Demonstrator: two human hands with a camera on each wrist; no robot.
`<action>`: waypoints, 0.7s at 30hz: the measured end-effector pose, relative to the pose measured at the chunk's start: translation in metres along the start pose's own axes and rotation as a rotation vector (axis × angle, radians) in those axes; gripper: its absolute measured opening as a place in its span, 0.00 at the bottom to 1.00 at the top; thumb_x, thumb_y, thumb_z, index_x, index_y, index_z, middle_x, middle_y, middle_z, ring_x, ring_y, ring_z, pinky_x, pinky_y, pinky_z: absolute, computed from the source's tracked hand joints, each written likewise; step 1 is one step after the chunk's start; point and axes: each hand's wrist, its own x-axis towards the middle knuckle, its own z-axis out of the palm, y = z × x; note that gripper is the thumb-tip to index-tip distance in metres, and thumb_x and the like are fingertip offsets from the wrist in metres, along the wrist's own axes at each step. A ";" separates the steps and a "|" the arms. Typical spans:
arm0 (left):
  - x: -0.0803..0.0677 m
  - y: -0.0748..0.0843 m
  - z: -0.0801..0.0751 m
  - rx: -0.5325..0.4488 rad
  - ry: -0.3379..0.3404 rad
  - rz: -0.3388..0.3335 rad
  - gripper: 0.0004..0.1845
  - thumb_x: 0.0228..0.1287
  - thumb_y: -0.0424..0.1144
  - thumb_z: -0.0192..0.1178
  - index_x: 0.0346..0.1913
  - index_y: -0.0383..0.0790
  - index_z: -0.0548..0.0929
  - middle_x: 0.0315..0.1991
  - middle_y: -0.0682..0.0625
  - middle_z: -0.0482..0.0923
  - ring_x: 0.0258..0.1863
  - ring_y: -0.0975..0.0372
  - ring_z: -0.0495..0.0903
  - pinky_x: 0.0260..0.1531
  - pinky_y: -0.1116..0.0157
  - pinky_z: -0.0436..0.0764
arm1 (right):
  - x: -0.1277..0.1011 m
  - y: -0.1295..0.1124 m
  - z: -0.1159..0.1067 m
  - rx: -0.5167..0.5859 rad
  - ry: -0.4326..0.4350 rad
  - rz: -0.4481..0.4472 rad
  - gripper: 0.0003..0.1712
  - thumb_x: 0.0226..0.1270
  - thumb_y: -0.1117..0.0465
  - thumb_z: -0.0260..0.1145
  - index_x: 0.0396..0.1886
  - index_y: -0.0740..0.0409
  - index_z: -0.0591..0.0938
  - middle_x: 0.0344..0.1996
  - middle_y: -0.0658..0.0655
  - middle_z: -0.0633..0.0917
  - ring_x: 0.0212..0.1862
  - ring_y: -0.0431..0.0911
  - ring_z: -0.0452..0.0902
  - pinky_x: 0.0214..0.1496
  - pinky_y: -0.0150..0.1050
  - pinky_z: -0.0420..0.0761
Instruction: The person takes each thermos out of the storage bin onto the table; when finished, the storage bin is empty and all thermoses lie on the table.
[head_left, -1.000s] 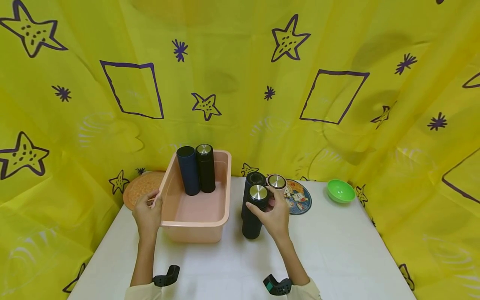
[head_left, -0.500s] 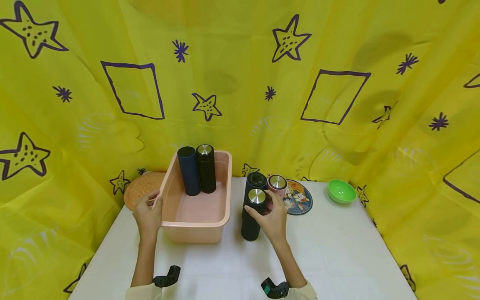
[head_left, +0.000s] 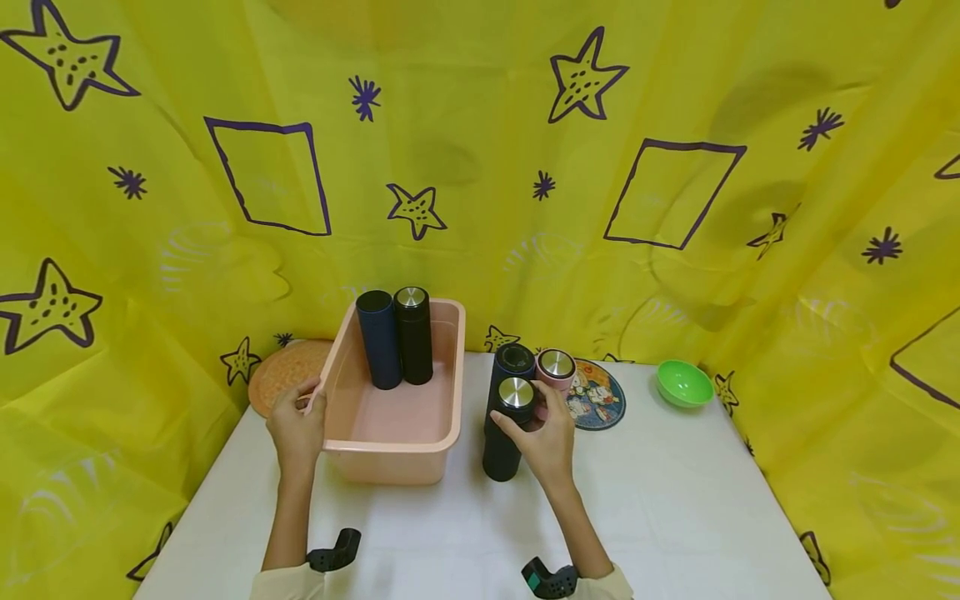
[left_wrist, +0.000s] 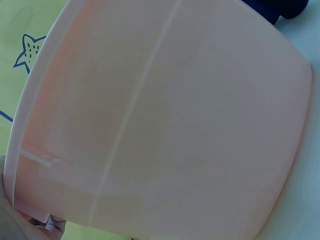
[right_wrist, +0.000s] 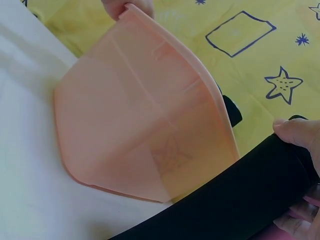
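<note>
Two-handed in the head view: bracing the peach tub [head_left: 386, 465] with the left hand [head_left: 296, 425], fingers [head_left: 306, 387] hooked on its rim; clasping the steel-topped black flask [head_left: 501, 458], right of it, with the right hand [head_left: 550, 435]. Seemingly packing; next, probably, to lift upright over the rim. Resting on the bench [head_left: 645, 508] or not: cannot tell. In left wrist view, smooth, round-cornered plastic. In right wrist view, matte cylinder, fingers clamped round it.

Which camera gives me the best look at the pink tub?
The head view: it looks down into the pink tub, where two bottles stand. The left wrist view shows mainly its outer wall, cropped; the right wrist view shows its outside, partly behind the held black bottle.
</note>
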 end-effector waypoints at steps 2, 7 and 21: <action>0.000 0.001 0.000 0.001 0.002 -0.002 0.13 0.65 0.30 0.60 0.51 0.29 0.84 0.49 0.34 0.79 0.43 0.49 0.80 0.29 0.89 0.65 | 0.000 0.000 0.000 0.003 -0.011 0.014 0.39 0.40 0.57 0.84 0.54 0.63 0.78 0.45 0.62 0.81 0.43 0.52 0.80 0.40 0.42 0.84; -0.001 0.002 0.000 0.000 0.000 -0.006 0.14 0.65 0.30 0.60 0.51 0.29 0.84 0.49 0.34 0.79 0.43 0.50 0.80 0.29 0.89 0.65 | -0.001 -0.001 -0.001 0.015 -0.024 0.043 0.40 0.40 0.56 0.84 0.56 0.63 0.77 0.46 0.63 0.81 0.44 0.56 0.81 0.42 0.51 0.84; 0.000 0.001 0.000 0.007 0.002 -0.006 0.14 0.65 0.30 0.60 0.51 0.30 0.84 0.49 0.35 0.80 0.39 0.59 0.77 0.29 0.88 0.66 | -0.003 -0.001 -0.001 0.077 -0.040 0.073 0.40 0.43 0.59 0.83 0.58 0.62 0.76 0.48 0.61 0.80 0.44 0.55 0.80 0.43 0.43 0.84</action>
